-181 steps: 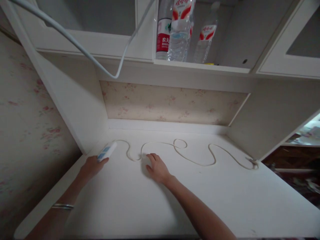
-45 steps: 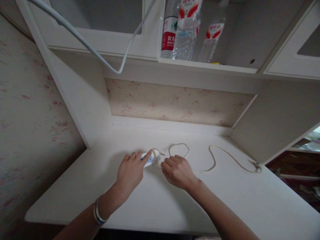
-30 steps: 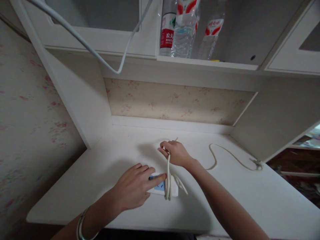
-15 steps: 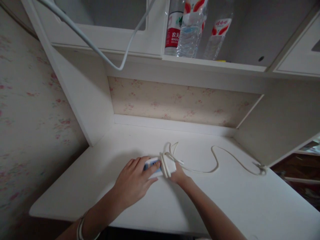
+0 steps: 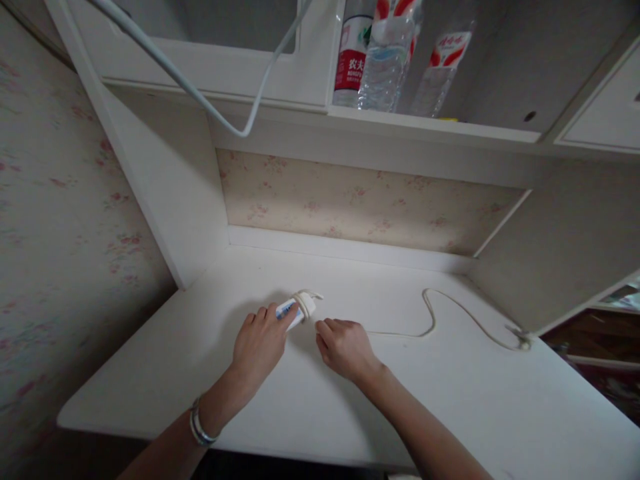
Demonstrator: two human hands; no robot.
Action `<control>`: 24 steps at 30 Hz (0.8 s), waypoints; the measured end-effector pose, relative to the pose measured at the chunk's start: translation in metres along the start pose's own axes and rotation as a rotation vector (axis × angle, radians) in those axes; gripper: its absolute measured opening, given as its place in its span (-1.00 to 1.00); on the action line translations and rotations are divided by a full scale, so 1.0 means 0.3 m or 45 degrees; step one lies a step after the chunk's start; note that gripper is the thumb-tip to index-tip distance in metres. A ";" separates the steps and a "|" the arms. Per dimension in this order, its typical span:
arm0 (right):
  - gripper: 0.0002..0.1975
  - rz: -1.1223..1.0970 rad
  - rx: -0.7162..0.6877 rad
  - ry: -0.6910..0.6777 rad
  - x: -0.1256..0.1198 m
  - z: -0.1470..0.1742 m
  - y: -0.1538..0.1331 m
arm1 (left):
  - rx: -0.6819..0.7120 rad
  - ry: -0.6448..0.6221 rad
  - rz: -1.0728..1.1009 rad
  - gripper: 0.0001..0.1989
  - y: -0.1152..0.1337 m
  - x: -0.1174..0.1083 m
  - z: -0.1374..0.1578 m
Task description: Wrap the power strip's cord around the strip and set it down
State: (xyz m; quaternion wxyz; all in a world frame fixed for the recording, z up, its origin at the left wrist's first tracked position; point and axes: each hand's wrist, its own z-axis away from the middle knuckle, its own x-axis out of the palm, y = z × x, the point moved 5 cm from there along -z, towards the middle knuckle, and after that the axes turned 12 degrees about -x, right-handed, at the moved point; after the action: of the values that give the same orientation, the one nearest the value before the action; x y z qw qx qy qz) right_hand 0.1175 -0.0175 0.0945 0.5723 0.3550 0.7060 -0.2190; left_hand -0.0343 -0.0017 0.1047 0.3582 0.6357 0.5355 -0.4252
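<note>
My left hand (image 5: 263, 340) is closed around a small white-and-blue box (image 5: 309, 304), held tilted above the white desk. A few turns of cream cord (image 5: 395, 334) are wound about the box's far end, and a short piece sticks out past it. To the right of the box, my right hand (image 5: 346, 347) is closed in a pinch on the cord. From this hand the cord runs across the desk to a knotted bundle (image 5: 524, 341) at the right side. The exact grip of the right fingertips is partly hidden.
A thick pale cable (image 5: 200, 97) hangs in a loop at the upper left. Several plastic bottles (image 5: 385, 70) stand on the shelf (image 5: 430, 130) above the white desk (image 5: 175, 373). Side panels (image 5: 170, 180) bound the desk at left and right.
My right hand has left the box's end and come nearer to me, closing on the cord. My left hand has shifted the box left and tilted it. The loose loops beyond it have gone.
</note>
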 end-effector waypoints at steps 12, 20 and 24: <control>-0.87 0.304 -0.256 0.029 -0.149 -0.077 0.088 | 0.398 -0.329 0.128 -0.41 0.049 -0.002 0.053; -0.55 0.274 -0.337 0.119 -0.089 -0.157 0.162 | 0.626 -0.500 0.368 -0.46 0.076 -0.094 0.079; -0.54 0.253 -0.299 0.250 -0.060 -0.158 0.155 | 0.630 -0.529 0.493 -0.49 0.065 -0.140 0.086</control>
State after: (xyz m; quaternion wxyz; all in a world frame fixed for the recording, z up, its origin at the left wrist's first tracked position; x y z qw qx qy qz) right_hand 0.1233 0.0421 0.1282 0.5571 0.3734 0.7406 -0.0416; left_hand -0.0220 -0.0443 0.1335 0.3685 0.6926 0.2024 -0.5862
